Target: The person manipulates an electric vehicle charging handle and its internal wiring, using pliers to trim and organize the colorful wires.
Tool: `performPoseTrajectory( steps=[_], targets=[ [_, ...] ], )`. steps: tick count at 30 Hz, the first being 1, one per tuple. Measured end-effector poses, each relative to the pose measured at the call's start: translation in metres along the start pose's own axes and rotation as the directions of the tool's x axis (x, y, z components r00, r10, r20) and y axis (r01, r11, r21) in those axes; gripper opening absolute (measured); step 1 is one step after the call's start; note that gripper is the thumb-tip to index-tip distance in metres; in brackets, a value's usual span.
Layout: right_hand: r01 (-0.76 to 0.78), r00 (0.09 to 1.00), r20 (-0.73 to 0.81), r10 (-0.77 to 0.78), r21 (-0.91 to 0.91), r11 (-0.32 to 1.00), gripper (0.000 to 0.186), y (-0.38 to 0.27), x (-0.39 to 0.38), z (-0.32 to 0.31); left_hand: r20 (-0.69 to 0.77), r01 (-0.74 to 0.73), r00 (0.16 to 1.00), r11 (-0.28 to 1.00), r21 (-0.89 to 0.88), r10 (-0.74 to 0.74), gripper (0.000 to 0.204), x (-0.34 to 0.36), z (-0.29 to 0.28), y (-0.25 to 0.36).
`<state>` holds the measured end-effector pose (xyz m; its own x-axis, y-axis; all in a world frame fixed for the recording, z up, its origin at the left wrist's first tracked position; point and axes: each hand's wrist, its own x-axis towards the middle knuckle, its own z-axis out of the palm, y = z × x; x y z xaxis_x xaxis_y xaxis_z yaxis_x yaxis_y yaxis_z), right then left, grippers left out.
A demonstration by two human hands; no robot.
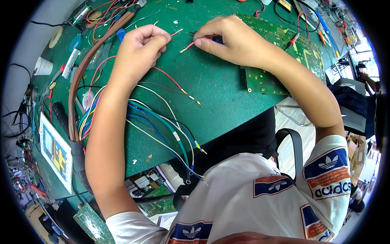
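Note:
My left hand (pixel 145 46) is closed in a pinch on a red wire (pixel 175 33), whose bare end points right. Facing it, my right hand (pixel 231 40) pinches another red wire (pixel 189 46) with its stripped tip pointing left. The two bare ends are apart, with a small gap between them. Something dark lies partly hidden under my right fingers. Below my left hand, a red wire with a yellow terminal (pixel 189 96) rests on the green mat (pixel 227 101). A bundle of white, blue and green wires (pixel 172 130) spreads past my left forearm toward the mat's near edge.
A large green circuit board (pixel 266 79) lies under my right forearm. A thick brown cable (pixel 76 89) runs along the left, near a printed sheet (pixel 56 152) and a paper cup (pixel 43 66). Tangled red leads (pixel 97 18) lie at the far left; a red-tipped probe (pixel 293 40) is at right.

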<state>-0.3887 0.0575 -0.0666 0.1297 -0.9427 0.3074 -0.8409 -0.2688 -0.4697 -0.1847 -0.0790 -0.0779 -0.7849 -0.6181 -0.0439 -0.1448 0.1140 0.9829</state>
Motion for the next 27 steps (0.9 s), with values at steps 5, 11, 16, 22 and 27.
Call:
performPoseTrajectory(
  steps=[5, 11, 16, 22, 27],
  targets=[
    [0.001, 0.999, -0.052, 0.002, 0.056, 0.998, 0.025, 0.001, 0.003, -0.002, 0.037, 0.034, 0.999, 0.998, -0.053, -0.032, 0.013, 0.0, -0.006, 0.004],
    [-0.022, 0.999, -0.048, 0.024, 0.046, 0.999, 0.027, 0.001, 0.005, -0.002, 0.075, 0.024, 0.997, 0.995, -0.101, -0.016, 0.014, 0.001, -0.008, 0.0],
    [0.039, 0.998, -0.059, -0.035, 0.069, 0.997, 0.032, 0.002, 0.006, 0.0, 0.127, 0.054, 0.992, 0.968, -0.246, -0.023, 0.013, 0.004, -0.012, -0.001],
    [0.056, 0.997, 0.052, -0.053, -0.057, 0.997, 0.029, 0.001, 0.01, -0.003, 0.184, 0.031, 0.983, 0.987, -0.159, -0.001, 0.013, 0.004, -0.011, -0.003],
    [-0.015, 0.997, 0.082, 0.009, 0.07, 0.997, 0.02, -0.01, 0.01, -0.013, 0.167, 0.013, 0.986, 0.997, -0.077, 0.0, 0.015, 0.003, -0.01, -0.009]
  ],
)
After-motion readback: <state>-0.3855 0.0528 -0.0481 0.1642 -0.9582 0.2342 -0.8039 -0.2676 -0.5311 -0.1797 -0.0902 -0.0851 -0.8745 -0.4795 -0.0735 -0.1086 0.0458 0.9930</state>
